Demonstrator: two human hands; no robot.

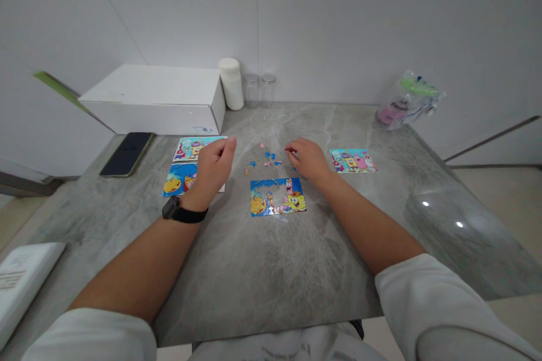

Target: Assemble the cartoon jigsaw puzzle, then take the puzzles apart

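A small cartoon jigsaw puzzle lies in the middle of the grey marble table, with a gap in its centre. Several loose pieces are scattered just behind it. My right hand rests by those pieces, its fingers pinched on a small piece. My left hand, with a black watch on the wrist, hovers in a loose fist over two finished puzzle cards at the left; I cannot see anything in it.
A third puzzle card lies to the right. A white box, a white jar and two clear jars stand at the back. A phone lies left, a plastic bag back right, and a white booklet near left.
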